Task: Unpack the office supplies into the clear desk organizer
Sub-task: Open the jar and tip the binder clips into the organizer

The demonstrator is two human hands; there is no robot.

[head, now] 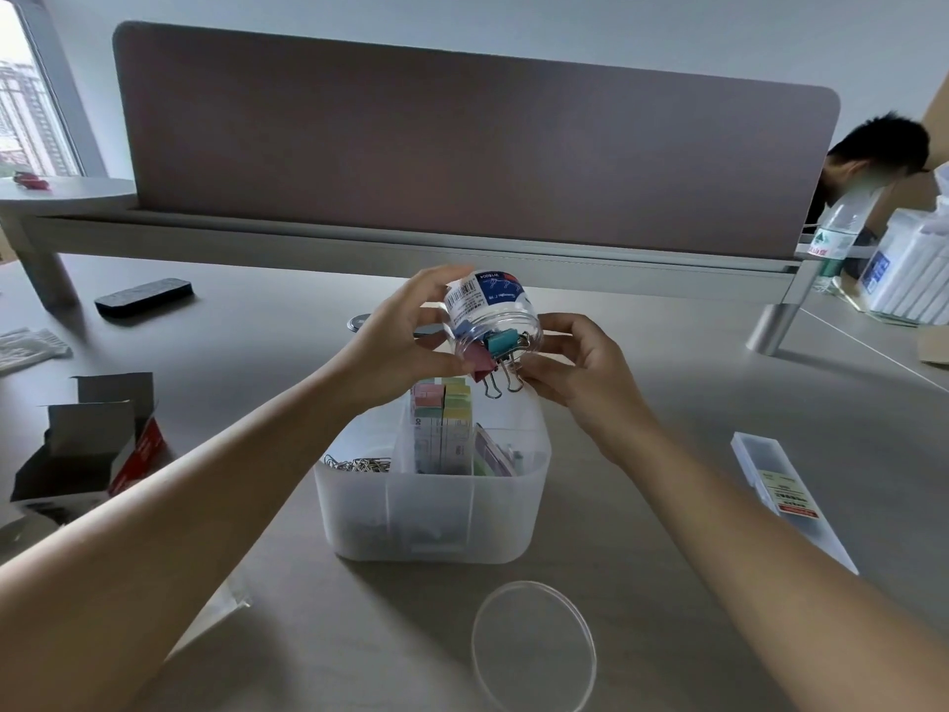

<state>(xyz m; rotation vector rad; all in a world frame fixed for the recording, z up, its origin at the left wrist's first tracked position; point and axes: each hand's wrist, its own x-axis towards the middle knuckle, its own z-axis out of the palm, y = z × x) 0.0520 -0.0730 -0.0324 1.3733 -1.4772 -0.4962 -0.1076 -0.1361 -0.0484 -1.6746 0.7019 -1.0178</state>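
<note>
The left grip (395, 341) wraps its fingers round a clear plastic jar (488, 316), tipped mouth-down over the clear desk organizer (436, 506) on the bench (667, 506). Just right of it, the right grip (575, 362) pinches the wire handles of the binder clips (495, 357), teal and pink, which hang out of the jar's mouth. Directly below both grips, the organizer holds paper clips (359, 463) in its left compartment and colourful boxes (444, 429) in the middle one. Nearer the person, the jar's clear lid (534, 644) lies flat.
</note>
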